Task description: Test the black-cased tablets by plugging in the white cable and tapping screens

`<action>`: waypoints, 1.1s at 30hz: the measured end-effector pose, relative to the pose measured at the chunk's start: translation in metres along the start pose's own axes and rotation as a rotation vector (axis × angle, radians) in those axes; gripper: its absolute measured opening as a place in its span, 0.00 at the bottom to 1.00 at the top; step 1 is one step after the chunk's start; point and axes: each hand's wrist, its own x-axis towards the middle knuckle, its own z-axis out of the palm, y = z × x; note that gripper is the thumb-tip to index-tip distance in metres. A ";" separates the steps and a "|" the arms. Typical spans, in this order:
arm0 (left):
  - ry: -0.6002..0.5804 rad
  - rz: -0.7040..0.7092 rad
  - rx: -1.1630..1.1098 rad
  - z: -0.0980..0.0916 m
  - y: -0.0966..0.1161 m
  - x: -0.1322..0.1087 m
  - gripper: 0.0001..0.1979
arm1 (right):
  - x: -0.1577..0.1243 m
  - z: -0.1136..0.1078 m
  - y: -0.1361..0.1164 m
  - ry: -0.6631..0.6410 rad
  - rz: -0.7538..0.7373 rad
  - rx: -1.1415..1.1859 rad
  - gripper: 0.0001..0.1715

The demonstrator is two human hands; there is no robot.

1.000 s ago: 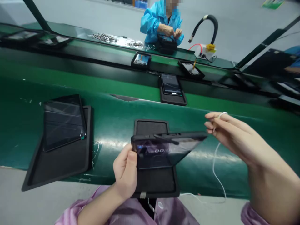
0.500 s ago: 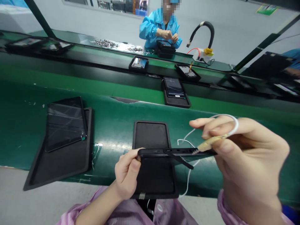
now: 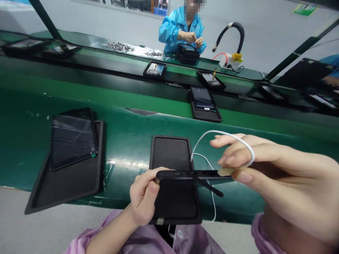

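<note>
My left hand [image 3: 144,197] grips the left end of a black tablet [image 3: 169,175], held edge-on so that its side with ports faces me. A black flap [image 3: 212,187] sticks out from that edge. Between thumb and fingers of my right hand [image 3: 254,165] is the yellowish plug end of a white cable [image 3: 221,132], pressed against the tablet's edge toward its right end. The plug's tip is hidden, and whether it sits in a port I cannot tell. Beneath the tablet lies a black tray [image 3: 171,151] on the green bench.
To the left, a dark-screened tablet [image 3: 74,141] rests askew on another black tray [image 3: 66,190]. A third tablet [image 3: 202,98] lies in its tray on the green conveyor [image 3: 119,95], with several opened devices beyond. Across the line a person in blue [image 3: 182,31] handles parts.
My right hand has moved the cable's plug from just above the tablet's edge into contact with it. The cable loop has swung left. The tray with the tablet on the conveyor has shifted slightly right.
</note>
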 end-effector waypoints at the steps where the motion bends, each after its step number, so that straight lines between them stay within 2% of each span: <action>1: -0.011 -0.006 -0.005 0.000 0.001 0.000 0.22 | 0.000 -0.001 0.000 -0.006 -0.003 -0.002 0.01; 4: -0.039 -0.033 -0.014 0.001 0.004 0.001 0.22 | -0.001 -0.001 0.003 -0.010 -0.017 -0.003 0.02; 7: -0.032 -0.044 -0.014 0.001 0.005 0.002 0.22 | -0.003 0.000 0.005 0.013 0.032 -0.002 0.03; 13: -0.006 -0.002 0.029 0.000 0.000 -0.001 0.22 | -0.009 0.008 0.002 0.046 0.085 0.046 0.04; 17: 0.079 -0.020 0.040 0.000 -0.005 0.001 0.22 | -0.009 0.014 0.005 0.153 0.149 0.019 0.06; 20: 0.130 -0.027 0.008 0.003 -0.007 0.011 0.20 | -0.001 0.017 0.015 0.155 0.194 0.075 0.12; 24: 0.139 -0.095 -0.058 0.010 -0.005 0.034 0.18 | 0.020 0.023 0.041 0.041 0.258 0.168 0.20; 27: 0.169 -0.190 -0.147 0.015 -0.004 0.055 0.17 | 0.037 0.021 0.072 -0.019 0.375 0.166 0.29; 30: 0.213 -0.295 -0.175 0.019 -0.010 0.074 0.18 | 0.048 0.003 0.110 0.101 0.493 0.088 0.32; 33: 0.223 -0.361 -0.131 0.019 -0.023 0.088 0.17 | 0.045 -0.024 0.146 0.242 0.570 0.049 0.32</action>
